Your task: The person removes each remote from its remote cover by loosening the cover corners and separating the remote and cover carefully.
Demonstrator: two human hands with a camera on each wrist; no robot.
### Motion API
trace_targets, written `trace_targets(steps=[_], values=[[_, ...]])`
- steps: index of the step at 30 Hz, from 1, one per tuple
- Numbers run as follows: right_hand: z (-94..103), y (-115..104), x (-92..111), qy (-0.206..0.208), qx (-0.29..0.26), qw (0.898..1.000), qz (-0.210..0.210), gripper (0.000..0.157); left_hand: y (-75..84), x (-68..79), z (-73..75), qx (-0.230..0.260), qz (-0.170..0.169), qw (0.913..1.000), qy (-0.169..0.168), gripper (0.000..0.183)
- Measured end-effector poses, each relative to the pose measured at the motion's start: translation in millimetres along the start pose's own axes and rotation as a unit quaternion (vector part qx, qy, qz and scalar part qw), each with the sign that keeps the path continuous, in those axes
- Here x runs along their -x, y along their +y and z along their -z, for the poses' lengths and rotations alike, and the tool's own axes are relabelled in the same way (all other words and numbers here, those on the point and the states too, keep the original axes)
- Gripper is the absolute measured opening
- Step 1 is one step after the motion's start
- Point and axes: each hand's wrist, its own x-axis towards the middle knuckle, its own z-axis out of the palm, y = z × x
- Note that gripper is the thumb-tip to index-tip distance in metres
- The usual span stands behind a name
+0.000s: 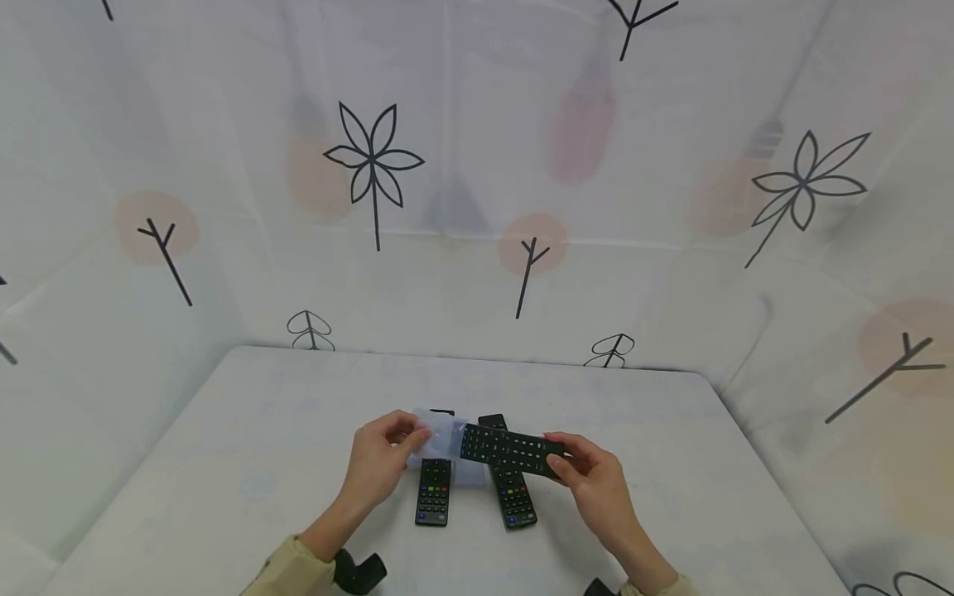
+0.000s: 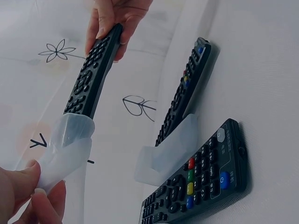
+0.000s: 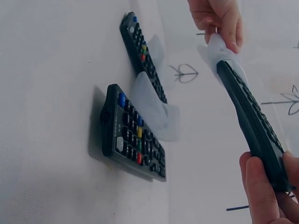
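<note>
My right hand (image 1: 596, 480) grips one end of a black remote control (image 1: 510, 449), held tilted above the table. The other end sits inside the mouth of a translucent plastic sleeve (image 2: 70, 144). With thumb and fingers my left hand (image 1: 380, 455) pinches the sleeve's far end. Below them, two more black remote controls lie on the table: a left one (image 1: 433, 492) and a right one (image 1: 514, 497), both with coloured buttons. Another translucent sleeve (image 2: 170, 151) lies between these two in the left wrist view. The raised remote hides part of the right one.
The white table (image 1: 298, 397) reaches back to a cloth backdrop (image 1: 462, 290) printed with plants. A black strap-like piece (image 1: 360, 573) shows at the left wrist, and another dark piece (image 1: 599, 588) by the right wrist.
</note>
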Motion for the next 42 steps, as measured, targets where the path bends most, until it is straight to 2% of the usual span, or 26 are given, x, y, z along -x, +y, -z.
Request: trace_targets(steps=[8, 25, 42], values=[[0.8, 0, 0, 0.002, 0.005, 1.0, -0.002, 0.032, -0.4, -0.2, 1.5, 0.001, 0.005, 1.0, 0.0, 0.007], [10.1, 6, -1, 0.018, 0.02, 1.0, -0.005, 0.033, 0.3, -1.4, 6.4, -0.003, -0.01, 0.9999, 0.007, 0.005], [25.2, 8, -6, 0.026, 0.03, 0.999, 0.007, 0.03, -1.1, -1.9, 5.2, 0.004, -0.01, 0.9999, 0.001, 0.007]])
